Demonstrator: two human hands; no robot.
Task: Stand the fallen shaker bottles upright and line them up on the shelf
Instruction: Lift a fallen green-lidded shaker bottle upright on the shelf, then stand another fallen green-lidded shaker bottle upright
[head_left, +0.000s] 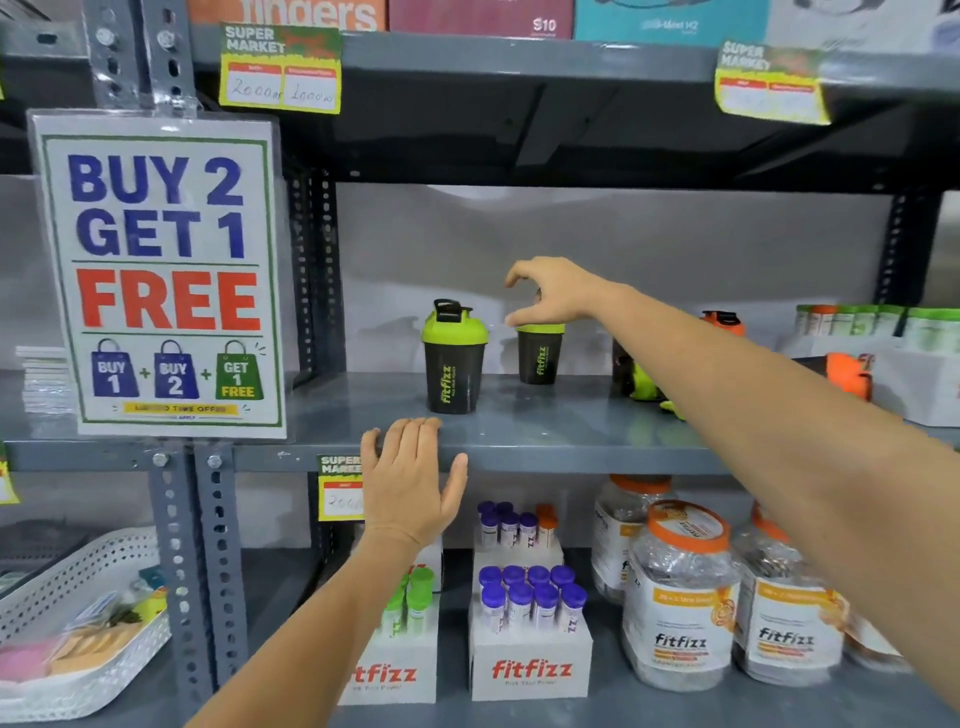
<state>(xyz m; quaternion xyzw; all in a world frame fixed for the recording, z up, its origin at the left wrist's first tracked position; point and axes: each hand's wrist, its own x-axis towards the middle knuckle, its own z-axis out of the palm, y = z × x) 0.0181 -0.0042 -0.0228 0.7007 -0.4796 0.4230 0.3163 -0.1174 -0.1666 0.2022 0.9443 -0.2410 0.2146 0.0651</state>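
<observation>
Two black shaker bottles with green lids stand upright on the grey middle shelf (519, 415): one near the front (453, 364), one farther back (540, 358). My right hand (558, 296) hovers just over the rear bottle's lid, fingers curled and apart; its cap is hidden under my palm. My left hand (410, 478) rests flat and open on the shelf's front edge, below the front bottle. A green-lidded bottle (640, 382) lies fallen, partly behind my right forearm. An orange-lidded bottle (723, 319) shows behind the arm, and another orange-lidded one (848, 376) lies on its side at the right.
A "Buy 2 Get 1 Free" sign (156, 275) hangs on the left upright. White boxes of green tubes (883, 332) fill the shelf's right end. Below are Fitfizz tube boxes (530, 639), large jars (680, 597) and a white basket (78, 623).
</observation>
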